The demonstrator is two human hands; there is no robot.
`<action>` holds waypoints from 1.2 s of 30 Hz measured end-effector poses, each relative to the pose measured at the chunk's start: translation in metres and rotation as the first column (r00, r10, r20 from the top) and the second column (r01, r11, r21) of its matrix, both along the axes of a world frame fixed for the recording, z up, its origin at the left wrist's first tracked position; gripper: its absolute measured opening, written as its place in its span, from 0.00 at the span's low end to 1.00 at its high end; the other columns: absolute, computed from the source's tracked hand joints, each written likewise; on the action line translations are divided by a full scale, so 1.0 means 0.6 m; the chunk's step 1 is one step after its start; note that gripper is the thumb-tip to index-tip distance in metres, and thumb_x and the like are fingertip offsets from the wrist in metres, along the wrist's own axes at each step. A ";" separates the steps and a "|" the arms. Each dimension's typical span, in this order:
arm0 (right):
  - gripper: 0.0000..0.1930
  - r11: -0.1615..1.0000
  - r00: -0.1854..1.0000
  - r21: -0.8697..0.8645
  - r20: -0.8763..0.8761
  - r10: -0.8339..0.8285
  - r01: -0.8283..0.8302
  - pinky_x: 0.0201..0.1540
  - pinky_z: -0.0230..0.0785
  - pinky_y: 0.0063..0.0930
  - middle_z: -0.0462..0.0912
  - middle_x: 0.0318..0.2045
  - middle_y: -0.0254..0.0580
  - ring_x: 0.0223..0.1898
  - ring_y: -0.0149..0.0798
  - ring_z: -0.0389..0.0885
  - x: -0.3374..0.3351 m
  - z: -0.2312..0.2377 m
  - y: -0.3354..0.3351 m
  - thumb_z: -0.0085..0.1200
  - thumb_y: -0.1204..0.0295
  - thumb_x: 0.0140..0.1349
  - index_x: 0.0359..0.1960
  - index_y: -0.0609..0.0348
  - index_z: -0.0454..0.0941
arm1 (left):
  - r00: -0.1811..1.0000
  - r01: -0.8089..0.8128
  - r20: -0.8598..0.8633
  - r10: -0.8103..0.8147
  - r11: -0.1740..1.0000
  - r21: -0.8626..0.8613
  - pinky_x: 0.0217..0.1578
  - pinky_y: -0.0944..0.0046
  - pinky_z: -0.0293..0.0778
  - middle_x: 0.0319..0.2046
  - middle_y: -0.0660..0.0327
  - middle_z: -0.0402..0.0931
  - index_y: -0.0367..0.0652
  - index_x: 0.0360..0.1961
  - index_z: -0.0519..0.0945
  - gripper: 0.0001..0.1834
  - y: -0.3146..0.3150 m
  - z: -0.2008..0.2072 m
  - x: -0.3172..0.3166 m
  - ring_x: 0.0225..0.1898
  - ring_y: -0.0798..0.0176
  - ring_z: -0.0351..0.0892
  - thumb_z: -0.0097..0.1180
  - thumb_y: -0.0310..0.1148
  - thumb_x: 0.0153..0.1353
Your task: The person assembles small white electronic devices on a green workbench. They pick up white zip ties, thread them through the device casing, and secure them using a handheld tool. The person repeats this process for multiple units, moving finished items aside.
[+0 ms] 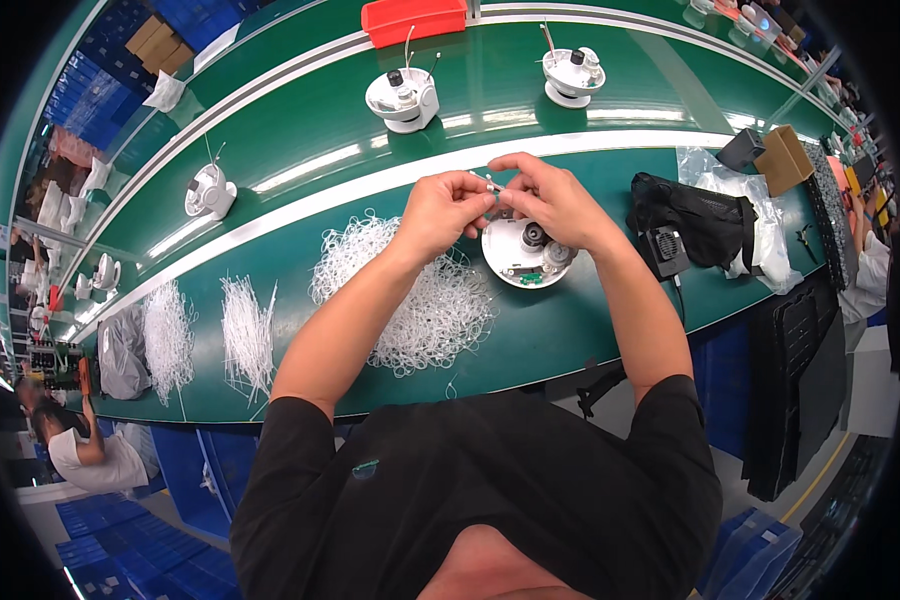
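Both arms bend inward, hands meeting near 12 o'clock. The left forearm (345, 322), bare, slants toward 1 o'clock; the left hand (442, 213) points toward 3 o'clock — thumb (475, 206) and index finger drawn together at the tips, remaining fingers curled beneath. The right forearm (647, 300) slants toward 11 o'clock; the right hand (558, 203) points toward 10 o'clock — index finger arched above the thumb, fingertips just beside the left's.

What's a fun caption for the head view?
Left hand and right hand pinch a small white part by a round white device.
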State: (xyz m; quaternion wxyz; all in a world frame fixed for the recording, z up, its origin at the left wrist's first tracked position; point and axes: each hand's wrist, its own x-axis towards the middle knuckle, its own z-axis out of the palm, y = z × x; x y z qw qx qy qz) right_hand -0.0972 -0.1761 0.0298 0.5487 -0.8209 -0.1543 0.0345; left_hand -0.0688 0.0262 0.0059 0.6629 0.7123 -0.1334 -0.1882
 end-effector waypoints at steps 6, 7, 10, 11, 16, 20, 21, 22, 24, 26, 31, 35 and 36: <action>0.10 0.990 0.995 -0.101 0.040 -0.092 0.096 0.35 0.72 0.29 0.84 0.29 0.40 0.30 0.33 0.80 0.001 0.006 -0.001 0.57 0.69 0.65 0.41 0.64 0.81 | 0.966 -0.123 0.251 0.063 0.964 0.234 0.28 0.68 0.75 0.25 0.59 0.83 0.32 0.33 0.83 0.10 -0.026 0.000 -0.014 0.26 0.72 0.79 0.65 0.30 0.61; 0.10 0.987 0.985 -0.096 0.134 -0.113 0.126 0.35 0.71 0.29 0.84 0.30 0.39 0.30 0.32 0.79 0.006 -0.012 -0.004 0.57 0.68 0.65 0.41 0.64 0.81 | 0.952 -0.137 0.304 0.049 0.952 0.274 0.28 0.67 0.75 0.26 0.58 0.84 0.33 0.34 0.83 0.09 -0.028 0.002 -0.013 0.26 0.70 0.80 0.65 0.30 0.61; 0.10 0.991 0.989 -0.021 0.064 -0.133 0.134 0.36 0.69 0.27 0.84 0.31 0.36 0.33 0.29 0.77 0.017 -0.022 -0.017 0.57 0.67 0.66 0.38 0.63 0.81 | 0.837 -0.190 0.546 -0.029 0.921 0.340 0.31 0.61 0.76 0.28 0.55 0.83 0.36 0.34 0.83 0.06 -0.037 -0.003 -0.019 0.28 0.61 0.82 0.63 0.29 0.60; 0.10 0.992 0.992 0.017 -0.015 -0.128 0.128 0.37 0.69 0.26 0.83 0.31 0.35 0.33 0.28 0.76 0.020 -0.022 -0.021 0.56 0.67 0.66 0.37 0.63 0.81 | 0.771 -0.213 0.633 -0.064 0.912 0.351 0.32 0.59 0.77 0.29 0.54 0.83 0.38 0.34 0.83 0.05 -0.041 -0.006 -0.021 0.28 0.57 0.82 0.62 0.29 0.60; 0.08 0.944 0.964 0.288 -0.253 -0.085 0.159 0.39 0.64 0.21 0.80 0.31 0.30 0.32 0.24 0.70 0.026 -0.029 -0.039 0.53 0.67 0.70 0.37 0.59 0.78 | 0.548 -0.313 0.804 -0.232 0.834 0.455 0.33 0.51 0.75 0.30 0.55 0.75 0.39 0.30 0.79 0.04 -0.048 -0.018 -0.031 0.34 0.50 0.79 0.60 0.28 0.58; 0.07 0.950 0.948 0.290 -0.318 -0.021 0.118 0.38 0.61 0.18 0.77 0.29 0.27 0.31 0.22 0.66 0.024 -0.038 -0.056 0.51 0.68 0.71 0.38 0.57 0.77 | 0.474 -0.353 0.828 -0.300 0.797 0.490 0.33 0.52 0.76 0.29 0.56 0.72 0.39 0.27 0.76 0.06 -0.043 -0.022 -0.031 0.35 0.51 0.77 0.61 0.28 0.57; 0.07 0.982 0.965 0.179 -0.262 -0.017 0.066 0.37 0.61 0.19 0.76 0.29 0.26 0.32 0.22 0.66 0.019 -0.037 -0.060 0.50 0.68 0.72 0.39 0.58 0.77 | 0.464 -0.358 0.832 -0.306 0.794 0.491 0.33 0.52 0.76 0.29 0.56 0.71 0.39 0.27 0.76 0.07 -0.042 -0.022 -0.030 0.35 0.51 0.77 0.61 0.28 0.56; 0.09 0.991 0.980 0.130 -0.197 0.001 0.025 0.35 0.61 0.21 0.76 0.28 0.28 0.30 0.23 0.67 0.015 -0.037 -0.061 0.51 0.67 0.71 0.39 0.59 0.77 | 0.458 -0.348 0.839 -0.293 0.810 0.473 0.33 0.52 0.76 0.29 0.56 0.71 0.39 0.27 0.76 0.07 -0.043 -0.022 -0.029 0.35 0.51 0.77 0.62 0.29 0.56; 0.11 0.998 0.996 0.031 -0.069 0.052 -0.050 0.31 0.63 0.24 0.77 0.26 0.31 0.28 0.25 0.69 0.007 -0.036 -0.055 0.52 0.66 0.69 0.39 0.62 0.78 | 0.449 -0.329 0.851 -0.273 0.835 0.442 0.33 0.52 0.76 0.29 0.56 0.71 0.39 0.27 0.76 0.08 -0.041 -0.024 -0.029 0.35 0.51 0.77 0.62 0.30 0.56; 0.08 0.981 0.998 -0.187 -0.057 0.034 -0.044 0.31 0.67 0.27 0.76 0.23 0.38 0.26 0.30 0.72 0.003 -0.015 -0.050 0.56 0.69 0.64 0.37 0.61 0.80 | 0.463 -0.325 0.843 -0.273 0.833 0.448 0.33 0.52 0.76 0.29 0.56 0.71 0.39 0.27 0.76 0.09 -0.040 -0.026 -0.024 0.35 0.51 0.77 0.63 0.31 0.56; 0.06 0.952 0.995 -0.299 0.046 0.088 -0.070 0.34 0.71 0.31 0.79 0.26 0.40 0.28 0.35 0.78 0.013 -0.022 -0.046 0.63 0.72 0.58 0.35 0.60 0.82 | 0.476 -0.296 0.838 -0.268 0.848 0.439 0.34 0.53 0.75 0.30 0.56 0.72 0.39 0.27 0.76 0.10 -0.039 -0.024 -0.020 0.35 0.51 0.77 0.65 0.31 0.55; 0.06 0.829 0.960 -0.555 0.190 0.208 -0.070 0.39 0.73 0.41 0.82 0.32 0.44 0.34 0.48 0.81 0.017 -0.002 -0.047 0.61 0.72 0.57 0.35 0.59 0.82 | 0.489 -0.301 0.825 -0.283 0.833 0.464 0.35 0.52 0.75 0.30 0.56 0.73 0.39 0.28 0.77 0.08 -0.035 -0.017 -0.020 0.36 0.49 0.77 0.64 0.30 0.55; 0.06 0.791 0.957 -0.609 0.195 0.213 -0.052 0.40 0.73 0.44 0.82 0.33 0.45 0.35 0.50 0.81 0.014 0.007 -0.047 0.60 0.71 0.57 0.34 0.58 0.83 | 0.490 -0.302 0.826 -0.279 0.834 0.461 0.35 0.52 0.75 0.30 0.56 0.73 0.39 0.28 0.77 0.08 -0.033 -0.015 -0.019 0.36 0.48 0.77 0.64 0.29 0.56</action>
